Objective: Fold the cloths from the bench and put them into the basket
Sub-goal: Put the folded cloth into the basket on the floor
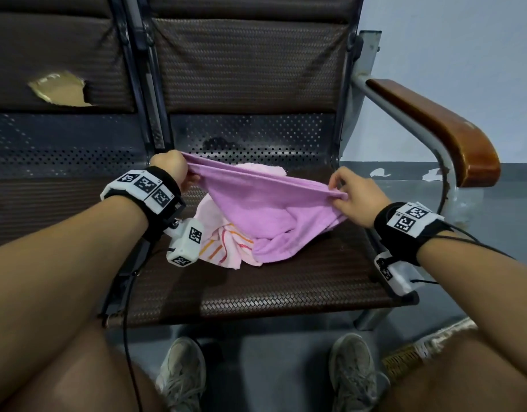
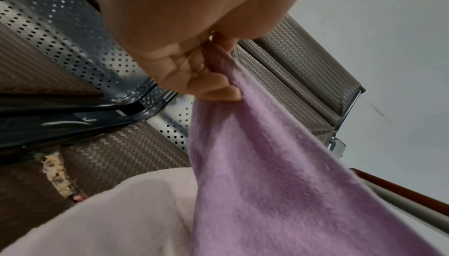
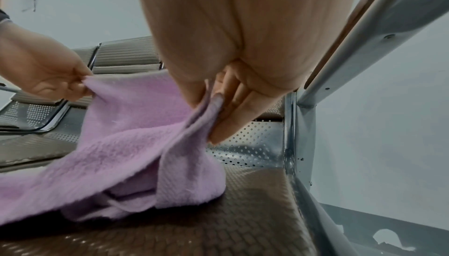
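A lilac cloth (image 1: 262, 209) hangs stretched between both hands above the bench seat (image 1: 286, 286). My left hand (image 1: 174, 171) pinches its far left corner, seen close in the left wrist view as curled fingers (image 2: 206, 85) on the lilac cloth (image 2: 279, 183). My right hand (image 1: 350, 193) pinches the right corner; in the right wrist view the thumb and fingers (image 3: 233, 114) clamp the lilac cloth (image 3: 126, 145). The cloth's lower part still lies bunched on the seat. Under it lies a pale pink cloth (image 1: 223, 233) with orange and red stripes. The basket is out of view.
A brown wooden armrest (image 1: 440, 126) on a grey metal frame bounds the seat on the right. The neighbouring seat's backrest has a tear (image 1: 60, 89). My two shoes (image 1: 182, 379) stand on the floor below, beside a fringed mat (image 1: 417, 352).
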Demonstrator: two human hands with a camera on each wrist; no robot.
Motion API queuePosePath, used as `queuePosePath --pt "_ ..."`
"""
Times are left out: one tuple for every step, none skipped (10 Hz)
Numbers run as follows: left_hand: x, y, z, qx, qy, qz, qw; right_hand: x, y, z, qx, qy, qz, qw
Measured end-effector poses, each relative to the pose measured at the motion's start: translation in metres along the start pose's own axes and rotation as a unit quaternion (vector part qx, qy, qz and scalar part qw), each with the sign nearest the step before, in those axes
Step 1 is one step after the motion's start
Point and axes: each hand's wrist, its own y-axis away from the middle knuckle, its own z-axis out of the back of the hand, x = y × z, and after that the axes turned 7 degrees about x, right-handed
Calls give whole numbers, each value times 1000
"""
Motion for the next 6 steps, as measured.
queuePosePath --pt "-2 9 8 -6 -63 1 998 3 1 3 5 -12 -20 1000" --pt "-1 23 8 -10 -184 -103 977 8 -1 8 -2 -29 -52 998" --pt "-2 37 8 10 -266 -197 944 11 -1 16 -33 -52 -71 996" --pt "-7 35 9 30 -261 -226 938 15 -2 25 -61 -79 -64 993" --pt "-16 43 7 98 -185 -225 952 19 -2 35 -96 -122 -39 987" --pt "-25 48 6 154 -55 -199 966 19 -1 46 -125 -127 -17 984"
